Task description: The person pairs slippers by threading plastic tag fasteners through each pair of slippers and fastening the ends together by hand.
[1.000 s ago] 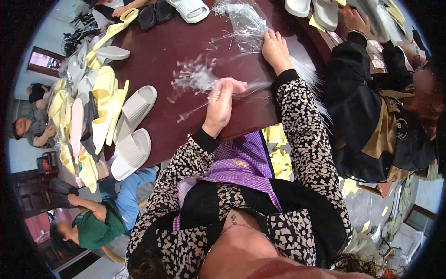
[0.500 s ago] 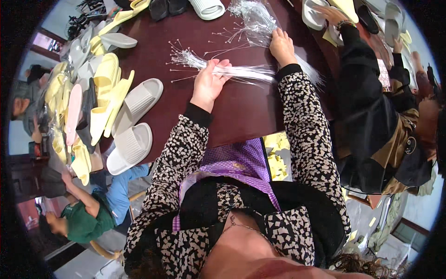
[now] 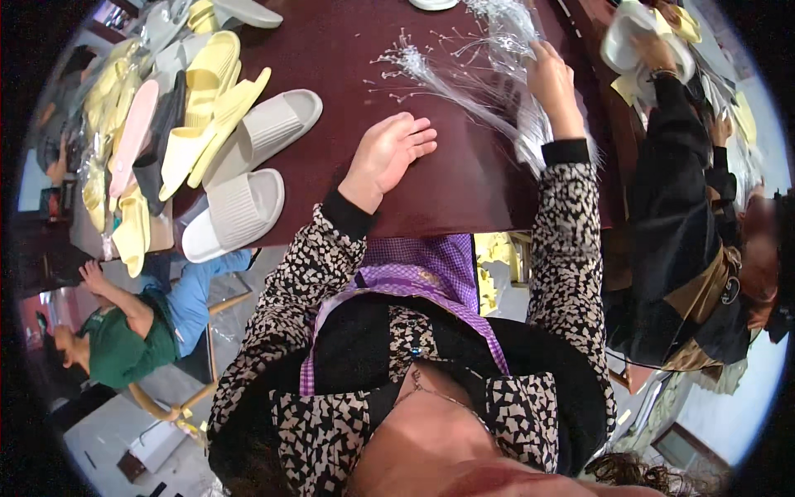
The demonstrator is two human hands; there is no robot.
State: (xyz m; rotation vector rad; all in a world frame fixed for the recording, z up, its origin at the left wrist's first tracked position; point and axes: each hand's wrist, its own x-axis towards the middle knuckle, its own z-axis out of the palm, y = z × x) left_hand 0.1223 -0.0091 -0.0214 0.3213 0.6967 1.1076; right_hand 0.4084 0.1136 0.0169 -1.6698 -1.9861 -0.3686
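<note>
My left hand (image 3: 389,153) rests flat on the dark red table (image 3: 348,58), fingers spread, holding nothing. A fan of thin clear plastic tag strands (image 3: 439,79) lies on the table just beyond it. My right hand (image 3: 553,83) presses on the near end of the strands and on a crumpled clear plastic bag (image 3: 505,25); whether it grips them I cannot tell. Both my forearms wear black-and-white patterned sleeves.
Grey slippers (image 3: 248,174) and yellow slippers (image 3: 207,99) are piled at the table's left edge. A person in black (image 3: 679,207) sits at my right, holding a white slipper (image 3: 629,41). Another person in green (image 3: 124,331) sits low at the left.
My left hand has let go of the strand bundle and now lies open on the table. The strands have spread out further from me. My right hand stays at the bag.
</note>
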